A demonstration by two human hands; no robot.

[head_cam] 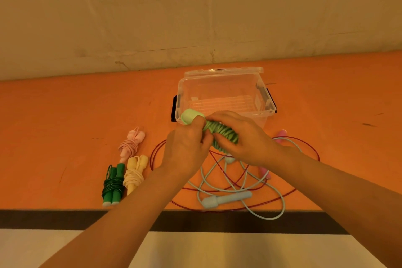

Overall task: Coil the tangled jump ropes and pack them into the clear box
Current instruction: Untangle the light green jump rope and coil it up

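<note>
head view: both hands [217, 137] grip unlabelled green rope [225, 133].

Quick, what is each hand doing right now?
Left hand: fingers curled, gripping the light green jump rope near its handle.
Right hand: fingers curled around the same rope's wound coil.

1. Nothing readable is showing anywhere: no lettering, label, brand, number or sign is turning up on any object or surface in the head view.
</note>
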